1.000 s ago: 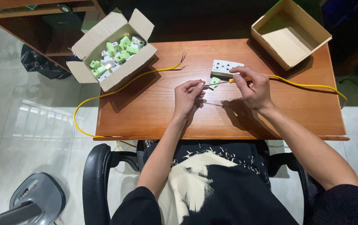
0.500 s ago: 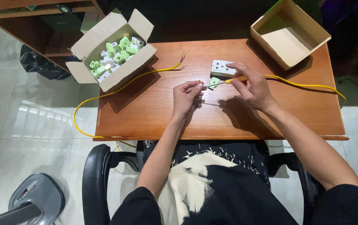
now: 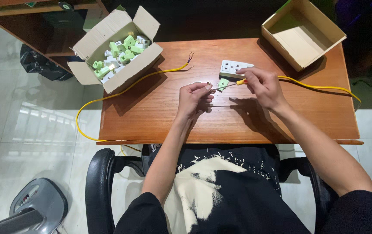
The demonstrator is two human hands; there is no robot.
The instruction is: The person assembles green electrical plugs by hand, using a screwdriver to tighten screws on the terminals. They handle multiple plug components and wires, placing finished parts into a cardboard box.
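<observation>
Left hand (image 3: 193,96) at table (image 3: 160,117) centre, fingers pinched on a small part, too small to identify. Right hand (image 3: 261,86) at its 3 o'clock, closed around a screwdriver (image 3: 228,84), tip pointing at the left fingertips. White socket plate (image 3: 234,68) and green piece (image 3: 223,83) at 12. Yellow cable (image 3: 121,92) runs toward 9, past the box of green-white parts (image 3: 117,52).
</observation>
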